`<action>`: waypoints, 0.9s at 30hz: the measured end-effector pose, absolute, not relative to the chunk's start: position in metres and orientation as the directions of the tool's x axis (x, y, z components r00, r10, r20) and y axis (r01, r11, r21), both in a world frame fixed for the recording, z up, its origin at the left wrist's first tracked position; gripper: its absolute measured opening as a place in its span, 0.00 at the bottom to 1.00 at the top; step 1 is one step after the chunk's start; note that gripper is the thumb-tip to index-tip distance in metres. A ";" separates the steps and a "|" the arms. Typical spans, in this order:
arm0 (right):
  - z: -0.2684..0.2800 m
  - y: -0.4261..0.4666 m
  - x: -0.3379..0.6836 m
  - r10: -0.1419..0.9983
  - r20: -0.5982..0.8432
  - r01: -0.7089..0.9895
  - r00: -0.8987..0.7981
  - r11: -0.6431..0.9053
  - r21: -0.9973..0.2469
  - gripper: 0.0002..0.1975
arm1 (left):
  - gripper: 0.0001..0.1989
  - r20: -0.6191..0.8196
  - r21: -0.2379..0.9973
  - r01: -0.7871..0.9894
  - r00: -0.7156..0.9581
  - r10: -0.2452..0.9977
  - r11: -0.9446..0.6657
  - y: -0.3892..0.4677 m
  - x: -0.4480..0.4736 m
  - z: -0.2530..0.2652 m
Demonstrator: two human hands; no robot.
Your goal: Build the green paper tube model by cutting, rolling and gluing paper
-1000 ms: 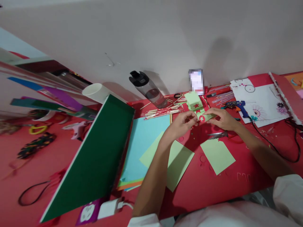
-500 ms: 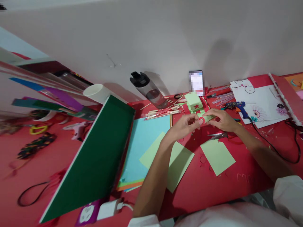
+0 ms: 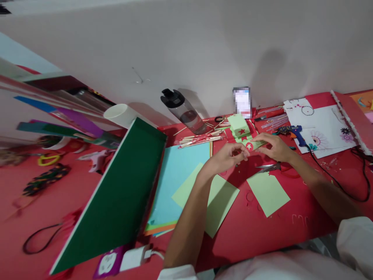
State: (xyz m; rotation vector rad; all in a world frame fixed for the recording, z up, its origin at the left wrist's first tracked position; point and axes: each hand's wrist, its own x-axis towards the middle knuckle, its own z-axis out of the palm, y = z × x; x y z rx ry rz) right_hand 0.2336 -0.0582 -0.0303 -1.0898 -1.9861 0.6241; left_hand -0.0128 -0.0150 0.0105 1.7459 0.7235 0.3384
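Note:
My right hand (image 3: 274,147) grips a small light green paper roll (image 3: 258,145) between thumb and fingers. The roll's end carries a red disc with a white star (image 3: 249,146). Just left of that end is my left hand (image 3: 229,157), its fingers bent and loosely parted, with nothing visible in them. Behind both hands sits a light green paper model (image 3: 238,123) marked with a red star. Scissors (image 3: 269,167) lie below my right hand, near a light green paper sheet (image 3: 268,194).
Left of my arm lie blue sheets (image 3: 171,175) and a leaning green board (image 3: 113,198). A water bottle (image 3: 186,112), wooden sticks (image 3: 201,139) and a propped phone (image 3: 242,102) line the wall. A blue glue gun (image 3: 297,135) with its cord rests at right.
My left hand has drawn back slightly left and down from the roll's end, so the white star now shows fully. My right hand keeps its hold on the roll.

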 end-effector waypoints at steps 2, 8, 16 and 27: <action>-0.031 -0.058 0.234 0.858 0.391 0.479 -0.333 0.512 -0.713 0.12 | 0.10 -0.132 0.936 0.312 0.741 0.658 -0.164 -0.014 -0.013 0.010; -0.033 -0.057 0.235 0.864 0.388 0.485 -0.322 0.502 -0.716 0.12 | 0.08 -0.087 0.906 0.365 0.656 0.750 -0.214 -0.009 -0.018 0.010; -0.035 -0.057 0.234 0.882 0.342 0.475 -0.323 0.464 -0.748 0.13 | 0.10 -0.009 0.839 0.452 0.568 0.823 -0.302 -0.005 -0.030 0.015; -0.034 -0.056 0.238 0.907 0.271 0.476 -0.322 0.402 -0.782 0.13 | 0.15 -0.004 0.551 0.748 0.446 0.895 -0.370 0.003 -0.045 0.015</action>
